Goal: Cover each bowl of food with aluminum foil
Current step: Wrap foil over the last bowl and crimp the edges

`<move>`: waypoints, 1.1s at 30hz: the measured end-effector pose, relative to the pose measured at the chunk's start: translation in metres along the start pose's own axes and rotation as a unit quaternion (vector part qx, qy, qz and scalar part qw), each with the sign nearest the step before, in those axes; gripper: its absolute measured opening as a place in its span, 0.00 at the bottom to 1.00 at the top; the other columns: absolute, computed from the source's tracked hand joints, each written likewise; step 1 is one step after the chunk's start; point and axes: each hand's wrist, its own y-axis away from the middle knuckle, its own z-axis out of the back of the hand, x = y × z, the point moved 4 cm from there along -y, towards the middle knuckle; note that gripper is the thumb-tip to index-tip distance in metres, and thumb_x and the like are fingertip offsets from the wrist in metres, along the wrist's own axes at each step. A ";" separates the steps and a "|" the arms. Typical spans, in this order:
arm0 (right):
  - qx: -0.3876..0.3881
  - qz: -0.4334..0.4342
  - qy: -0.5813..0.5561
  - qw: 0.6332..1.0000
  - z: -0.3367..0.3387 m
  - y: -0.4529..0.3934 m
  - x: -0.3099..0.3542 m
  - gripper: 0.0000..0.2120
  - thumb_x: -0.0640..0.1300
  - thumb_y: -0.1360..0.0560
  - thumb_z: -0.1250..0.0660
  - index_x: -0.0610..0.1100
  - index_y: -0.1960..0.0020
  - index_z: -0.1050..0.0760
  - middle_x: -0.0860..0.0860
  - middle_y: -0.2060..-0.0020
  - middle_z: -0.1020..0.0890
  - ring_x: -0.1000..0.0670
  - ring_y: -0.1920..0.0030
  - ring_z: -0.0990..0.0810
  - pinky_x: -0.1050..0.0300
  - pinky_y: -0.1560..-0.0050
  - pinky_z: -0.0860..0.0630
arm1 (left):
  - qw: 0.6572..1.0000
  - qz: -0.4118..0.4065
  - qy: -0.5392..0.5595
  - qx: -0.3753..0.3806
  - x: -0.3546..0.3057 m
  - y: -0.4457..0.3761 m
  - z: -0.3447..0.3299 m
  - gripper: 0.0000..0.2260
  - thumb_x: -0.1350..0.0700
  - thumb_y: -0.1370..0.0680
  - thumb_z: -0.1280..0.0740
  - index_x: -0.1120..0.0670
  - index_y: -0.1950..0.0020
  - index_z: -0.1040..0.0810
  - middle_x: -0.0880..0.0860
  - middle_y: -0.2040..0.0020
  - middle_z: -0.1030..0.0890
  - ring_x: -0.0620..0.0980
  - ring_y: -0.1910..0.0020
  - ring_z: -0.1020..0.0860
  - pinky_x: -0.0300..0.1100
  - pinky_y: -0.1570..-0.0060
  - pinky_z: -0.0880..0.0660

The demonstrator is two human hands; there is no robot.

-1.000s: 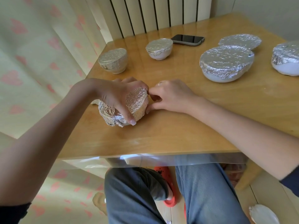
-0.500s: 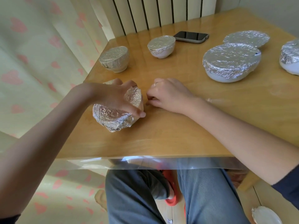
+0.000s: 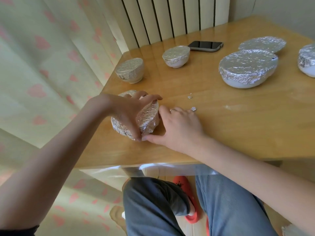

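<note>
Near the table's left front corner, a small bowl [image 3: 147, 116] wrapped in crumpled aluminum foil lies tipped, its foiled top facing right. My left hand [image 3: 127, 111] grips it from above, fingers over the far rim and thumb at the near base. My right hand [image 3: 180, 126] cups the bowl's right side, with the index finger on the rim and the thumb stretched along the table to the base. Five other foil-covered dishes stand behind: two small bowls [image 3: 130, 70] [image 3: 176, 56], a large bowl [image 3: 248, 68], a flat dish [image 3: 263, 44] and a bowl [image 3: 306, 60] at the right edge.
A black phone [image 3: 206, 46] lies at the back by the radiator. Two foil scraps [image 3: 190, 97] [image 3: 193, 109] sit on the wooden table [image 3: 238, 133] right of my hands. A curtain hangs left of the table; my knees are under its front edge.
The bowl has turned further onto its side under my left hand. My right hand went from a closed pinch beside the bowl to cupping it with the thumb stretched out.
</note>
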 end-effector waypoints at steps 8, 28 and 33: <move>0.026 -0.042 -0.136 0.989 -0.001 -0.018 -0.019 0.24 0.70 0.39 0.30 0.51 0.58 0.29 0.55 0.60 0.19 0.51 0.56 0.22 0.57 0.61 0.35 | 0.999 0.004 0.014 -0.038 0.003 -0.003 -0.002 0.54 0.43 0.41 0.19 0.28 0.32 0.57 0.40 0.29 0.51 0.56 0.29 0.43 0.54 0.39 0.30; 0.044 -0.049 -0.160 0.985 0.000 -0.015 -0.022 0.27 0.76 0.40 0.38 0.51 0.66 0.26 0.57 0.73 0.23 0.56 0.66 0.23 0.54 0.57 0.24 | 0.997 0.058 0.040 0.024 0.010 0.006 0.004 0.68 0.33 0.52 0.23 0.27 0.35 0.77 0.47 0.24 0.72 0.57 0.25 0.69 0.63 0.28 0.53; 0.049 -0.073 -0.217 0.972 -0.006 -0.020 -0.021 0.23 0.70 0.38 0.31 0.50 0.63 0.23 0.55 0.70 0.22 0.54 0.64 0.23 0.56 0.60 0.26 | 0.999 -0.012 0.037 0.008 0.005 -0.001 -0.002 0.61 0.42 0.42 0.18 0.25 0.30 0.65 0.39 0.24 0.59 0.52 0.22 0.58 0.60 0.27 0.44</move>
